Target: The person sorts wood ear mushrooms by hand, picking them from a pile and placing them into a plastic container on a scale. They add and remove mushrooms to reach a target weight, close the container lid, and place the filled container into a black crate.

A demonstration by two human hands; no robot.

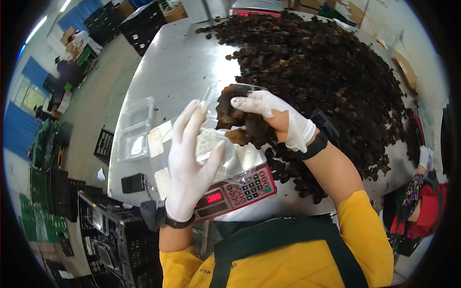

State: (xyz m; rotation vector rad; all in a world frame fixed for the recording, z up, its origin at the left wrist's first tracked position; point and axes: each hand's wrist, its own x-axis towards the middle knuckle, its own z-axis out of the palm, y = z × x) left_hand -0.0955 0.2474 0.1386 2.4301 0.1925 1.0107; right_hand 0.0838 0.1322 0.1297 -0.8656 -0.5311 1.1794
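My right hand (266,110), in a white glove, grips a clump of brown wood ear mushrooms (254,128) over a clear plastic box (242,161). The box sits on a red digital scale (254,185) with a keypad and a lit red display. My left hand (189,153), also gloved, is beside the box with its fingers stretched out and the thumb apart. Its fingertips overlap the far part of the box in this view. To the right, a large heap of dark wood ear mushrooms (317,67) spreads over the metal table (173,57).
Two clear plastic trays (134,144) lie left of the scale, with a small black device (133,183) nearer me. Black crates (115,230) stand beside the table at lower left. Another red scale (257,12) is at the far end. A person's gloved hand (424,157) shows at right.
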